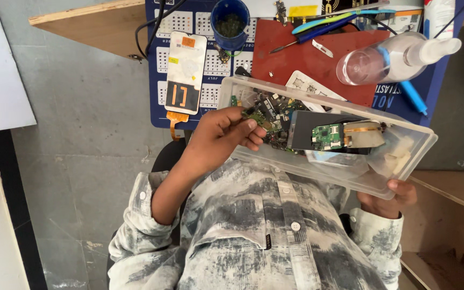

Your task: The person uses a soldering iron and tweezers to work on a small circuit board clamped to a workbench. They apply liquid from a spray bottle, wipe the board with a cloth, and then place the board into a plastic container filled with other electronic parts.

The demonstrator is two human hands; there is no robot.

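While the clear plastic box (404,161) is held up in front of the person's chest, the right hand (390,197) cups its near corner from below, fingers curled under the wall. The left hand (218,134) reaches over the box's left end, its fingers closed on a small green circuit board (254,116), which sits just above the heap of loose parts (275,110) inside the box.

Judged from this, the picking through is at an early point. One board is pinched up, while the heap and an opened phone body (326,134) lie in the box unsorted.

Beyond the box, on a red mat (291,53), lies a clear bottle (393,56). A phone screen panel (185,72) and a blue cup (230,24) lie beyond the box's left end.
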